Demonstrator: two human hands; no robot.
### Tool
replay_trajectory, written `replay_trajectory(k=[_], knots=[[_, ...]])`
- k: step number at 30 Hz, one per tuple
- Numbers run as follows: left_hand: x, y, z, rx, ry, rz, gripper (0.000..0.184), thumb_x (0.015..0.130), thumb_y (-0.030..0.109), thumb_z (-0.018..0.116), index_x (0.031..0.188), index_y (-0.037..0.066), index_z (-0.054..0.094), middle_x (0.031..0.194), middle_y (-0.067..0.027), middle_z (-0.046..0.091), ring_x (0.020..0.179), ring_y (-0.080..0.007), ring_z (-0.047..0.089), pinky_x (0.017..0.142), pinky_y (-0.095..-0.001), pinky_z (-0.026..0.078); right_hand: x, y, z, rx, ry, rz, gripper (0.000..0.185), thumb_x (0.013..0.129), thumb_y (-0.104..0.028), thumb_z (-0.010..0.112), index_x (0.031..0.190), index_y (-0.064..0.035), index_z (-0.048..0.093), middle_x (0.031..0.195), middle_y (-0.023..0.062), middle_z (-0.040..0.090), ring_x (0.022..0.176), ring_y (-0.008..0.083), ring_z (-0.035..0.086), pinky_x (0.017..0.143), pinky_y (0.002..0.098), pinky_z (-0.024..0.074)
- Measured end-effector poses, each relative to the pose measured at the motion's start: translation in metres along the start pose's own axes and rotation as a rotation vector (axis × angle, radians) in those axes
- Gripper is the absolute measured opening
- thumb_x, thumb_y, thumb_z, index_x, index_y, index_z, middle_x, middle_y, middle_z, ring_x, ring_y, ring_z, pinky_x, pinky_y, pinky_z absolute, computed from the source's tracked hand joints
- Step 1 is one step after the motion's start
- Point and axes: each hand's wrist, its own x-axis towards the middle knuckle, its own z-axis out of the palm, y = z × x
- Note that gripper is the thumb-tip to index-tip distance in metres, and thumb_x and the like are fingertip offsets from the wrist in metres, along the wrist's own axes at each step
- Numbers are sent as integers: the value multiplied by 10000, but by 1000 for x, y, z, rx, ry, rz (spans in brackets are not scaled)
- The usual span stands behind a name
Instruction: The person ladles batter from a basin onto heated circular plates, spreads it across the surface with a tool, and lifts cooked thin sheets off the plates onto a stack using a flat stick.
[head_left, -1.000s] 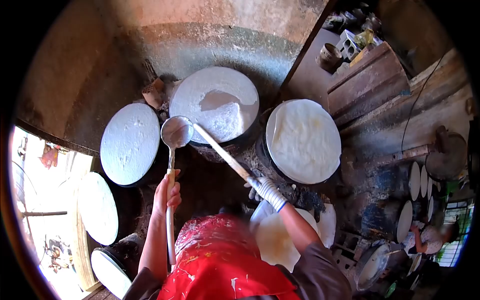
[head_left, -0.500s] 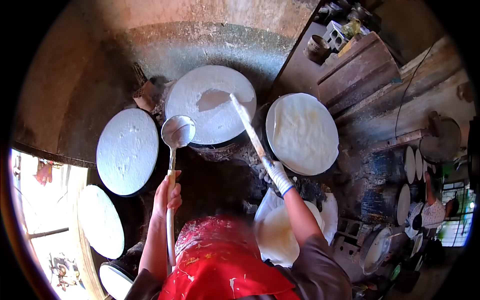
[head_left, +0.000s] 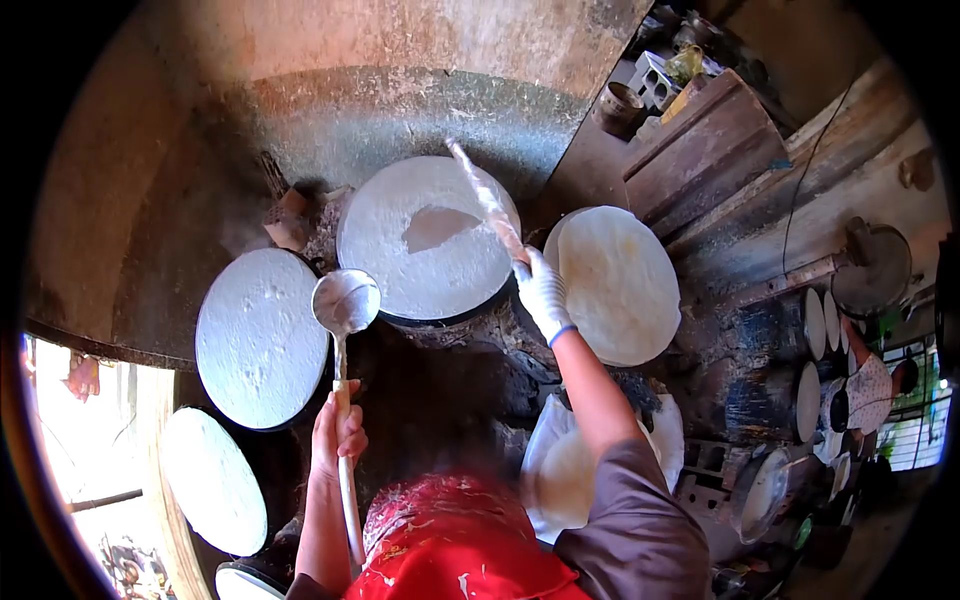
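A long-handled metal ladle (head_left: 346, 300) stands upright in my left hand (head_left: 338, 438), fingers wrapped round its pale handle; a little white liquid coats the bowl. My right hand (head_left: 543, 295), in a white knit glove, grips a batter-smeared stick (head_left: 485, 200). The stick reaches over the far middle round griddle (head_left: 385, 200), its tip beyond the back rim. White batter covers that griddle except for an irregular bare grey patch (head_left: 437, 230). Right of it, near my gloved hand, a thin round pancake (head_left: 618, 285) lies on another griddle. Left of the ladle is a white-coated griddle (head_left: 262, 335).
Another white round griddle (head_left: 213, 480) stands at lower left. Pale round sheets lie on white cloth (head_left: 550, 470) beside my right arm. A curved wall (head_left: 400, 90) rises behind the griddles. At far right, another person (head_left: 868, 390) is among more round drums (head_left: 808, 400).
My right hand has moved forward with the stick, its tip passing from over the batter to beyond the back rim. The bare patch looks smaller. My left hand still holds the ladle.
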Motion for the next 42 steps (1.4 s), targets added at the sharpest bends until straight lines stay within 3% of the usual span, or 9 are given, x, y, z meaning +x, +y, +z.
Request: replay_trajectory(k=[4,10,12,13,18,23,32,35,42], knots=[[2,-3,2,-215,-122,-6,403,944,386,359,1229,103,394,590,21,402,304,-35,304,311,-185,280,-31,42,19,-222,-98,122,524,861,-264,470,1357,-242,301,761,224,598,670,410,569,645,496,431],[0,2,14,-178,-129,-22,404,952,382,337,1239,103,389,595,20,409,309,-37,324,323,-182,302,-56,1,31,41,-203,-48,449,867,-284,486,1290,-149,421,938,237,599,794,404,582,712,471,453],[-3,0,14,-179,-135,1,399,954,376,334,1242,105,388,597,19,405,312,-39,329,322,-181,303,-63,22,31,198,211,-151,428,876,-301,486,1269,-136,451,1019,219,590,862,388,582,764,439,457],[-5,-2,13,-184,-137,5,399,954,376,334,1242,105,388,597,19,405,312,-39,329,322,-181,303,-75,30,24,157,20,58,430,882,-308,484,1273,-131,447,1071,205,578,948,379,564,817,411,448],[-11,-9,9,-234,-141,-7,401,954,381,332,1246,112,387,590,22,398,306,-36,321,322,-185,305,-74,-5,48,333,-129,46,410,878,-289,481,1256,-130,460,1080,211,570,1002,376,544,846,406,428],[-18,-11,13,-191,-88,12,397,952,380,340,1239,111,388,584,25,393,302,-34,314,321,-187,304,-66,14,25,355,85,89,393,872,-256,506,1205,-48,498,1129,203,553,1016,361,544,858,373,436],[-21,-15,17,-205,-107,37,412,956,351,345,1269,83,359,596,6,419,307,-40,334,308,-178,310,-58,-33,48,308,-189,-30,366,866,-283,499,1183,-102,528,1079,217,563,981,389,545,825,409,444],[-23,-12,21,-131,-97,37,404,944,385,362,1232,104,392,578,25,394,301,-39,318,317,-188,297,-49,13,44,370,51,28,355,873,-257,493,1183,-86,521,1059,206,583,969,363,568,824,406,446],[-17,-11,24,-137,-102,16,397,947,380,355,1229,103,398,581,27,394,304,-36,313,316,-182,292,-58,-23,40,195,-231,-122,373,868,-313,495,1191,-129,514,995,231,579,907,399,558,763,447,454]])
